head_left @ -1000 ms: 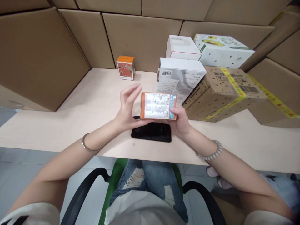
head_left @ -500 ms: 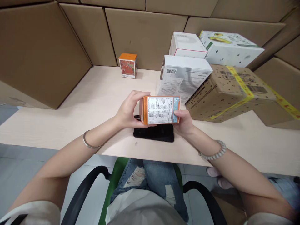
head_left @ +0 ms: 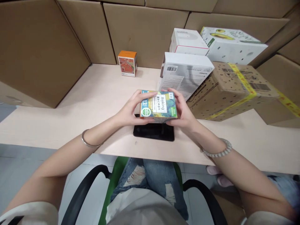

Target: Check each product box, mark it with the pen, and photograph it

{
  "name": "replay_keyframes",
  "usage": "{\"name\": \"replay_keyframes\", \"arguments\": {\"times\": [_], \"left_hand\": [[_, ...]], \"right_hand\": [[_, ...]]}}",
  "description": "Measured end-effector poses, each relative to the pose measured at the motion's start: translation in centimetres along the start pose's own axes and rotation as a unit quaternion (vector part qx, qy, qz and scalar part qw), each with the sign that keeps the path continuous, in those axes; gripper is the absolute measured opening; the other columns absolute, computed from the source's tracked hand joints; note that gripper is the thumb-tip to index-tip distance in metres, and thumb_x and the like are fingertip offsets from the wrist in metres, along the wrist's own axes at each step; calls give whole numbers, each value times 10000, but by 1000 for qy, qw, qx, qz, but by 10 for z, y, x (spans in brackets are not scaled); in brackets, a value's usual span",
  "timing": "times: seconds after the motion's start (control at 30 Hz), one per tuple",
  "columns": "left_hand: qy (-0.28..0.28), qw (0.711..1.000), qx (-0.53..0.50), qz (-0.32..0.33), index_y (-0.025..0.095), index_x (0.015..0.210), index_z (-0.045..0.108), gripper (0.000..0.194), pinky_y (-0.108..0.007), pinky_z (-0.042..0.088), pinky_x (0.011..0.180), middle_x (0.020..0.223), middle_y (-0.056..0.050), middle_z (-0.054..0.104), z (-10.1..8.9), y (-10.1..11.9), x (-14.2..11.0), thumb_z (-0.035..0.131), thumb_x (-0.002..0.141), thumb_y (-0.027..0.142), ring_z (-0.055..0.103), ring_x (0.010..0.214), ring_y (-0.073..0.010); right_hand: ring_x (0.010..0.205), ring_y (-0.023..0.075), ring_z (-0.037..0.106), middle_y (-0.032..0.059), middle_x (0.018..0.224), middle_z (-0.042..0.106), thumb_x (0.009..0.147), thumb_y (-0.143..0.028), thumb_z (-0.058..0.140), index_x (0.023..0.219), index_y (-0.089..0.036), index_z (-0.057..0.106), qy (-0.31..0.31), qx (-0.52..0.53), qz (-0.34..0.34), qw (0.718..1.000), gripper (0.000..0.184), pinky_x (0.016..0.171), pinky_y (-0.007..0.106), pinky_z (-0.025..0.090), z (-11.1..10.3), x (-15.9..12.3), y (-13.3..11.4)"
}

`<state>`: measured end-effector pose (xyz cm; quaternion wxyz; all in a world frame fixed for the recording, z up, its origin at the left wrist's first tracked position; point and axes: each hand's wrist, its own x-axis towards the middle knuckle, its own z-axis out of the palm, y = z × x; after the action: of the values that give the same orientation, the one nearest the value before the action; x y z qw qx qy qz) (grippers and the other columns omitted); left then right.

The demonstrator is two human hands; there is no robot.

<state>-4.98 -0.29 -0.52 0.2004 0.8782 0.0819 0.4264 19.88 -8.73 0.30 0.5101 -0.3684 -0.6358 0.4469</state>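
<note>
Between my two hands is a small Binking biscuit box (head_left: 159,104), its blue, green and yellow printed face turned up toward me. My left hand (head_left: 132,109) grips the box's left end, thumb and fingers along its long edges. The right end is held by my right hand (head_left: 184,109), fingers over the far edge and thumb at the near one. Just below the box, a black smartphone (head_left: 153,132) lies flat on the table, partly covered from view by the box and my fingers.
An orange picture box (head_left: 127,64) stands at the back of the pale table (head_left: 70,131). To the right are a white box with a barcode (head_left: 187,70), a smaller white box (head_left: 188,40), a fruit-print box (head_left: 234,43) and a yellow-taped carton (head_left: 225,90). Large cardboard boxes (head_left: 145,34) wall the back.
The biscuit box has been turned over: its white text panel faced me before, and now the colourful front does. My right hand has shifted its grip from the face to the end.
</note>
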Motion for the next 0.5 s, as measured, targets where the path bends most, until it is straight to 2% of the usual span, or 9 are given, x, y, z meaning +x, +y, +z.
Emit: {"name": "replay_keyframes", "arguments": {"times": [0.07,0.13,0.17,0.23,0.3,0.37,0.43,0.5], "left_hand": [[37,999,16,-12,378,1565,508,791,-476,599,1022,1383,-110,648,-3,-1,0,793,875,641,643,1161,-268],[65,997,42,-24,401,1569,496,805,-504,593,1025,1377,-103,643,-7,-4,-1,790,868,665,630,1177,-280],[71,996,55,-26,414,1580,474,818,-516,592,1024,1376,-100,636,-8,-5,-1,783,870,677,624,1190,-286],[75,994,81,-18,426,1574,473,812,-520,600,1008,1339,-92,621,-11,-7,0,785,869,680,624,1186,-285],[79,991,110,2,411,1510,542,741,-506,612,988,1286,-82,595,-12,-8,0,801,865,667,628,1168,-271],[96,984,147,24,383,1430,606,654,-487,626,952,1237,-68,561,-11,-7,1,806,871,657,627,1151,-250],[121,975,183,43,359,1387,629,602,-480,640,909,1214,-61,534,-10,-5,1,791,890,658,622,1143,-236],[133,970,200,49,348,1393,621,609,-494,649,899,1207,-69,524,-8,-4,2,787,894,657,622,1145,-245]], "right_hand": [[1517,337,490,115,1659,476,690,-452,938,1549,-329,430,16,-75,13,997,1006,1239,513,441,0,1,2],[1336,341,616,145,1486,614,817,-471,841,1500,-271,534,0,-203,46,978,775,1102,503,530,-2,2,3],[1216,335,663,149,1358,677,882,-447,779,1440,-240,603,-27,-284,62,956,621,1028,494,551,-3,3,3],[1043,324,691,148,1167,733,979,-369,664,1347,-192,691,-94,-439,78,890,410,931,472,542,-6,4,4],[984,321,694,163,1119,752,1036,-311,583,1361,-164,710,-138,-548,61,823,379,882,444,508,-7,6,4],[923,302,690,164,1067,771,1071,-285,530,1363,-154,728,-167,-614,25,771,376,820,410,464,-8,7,4],[840,270,667,143,966,776,1093,-258,480,1240,-155,788,-192,-649,-22,736,357,760,392,412,-10,9,3],[768,238,626,121,873,760,1082,-209,471,1032,-153,816,-198,-662,-80,718,353,733,388,374,-14,9,1]]}}
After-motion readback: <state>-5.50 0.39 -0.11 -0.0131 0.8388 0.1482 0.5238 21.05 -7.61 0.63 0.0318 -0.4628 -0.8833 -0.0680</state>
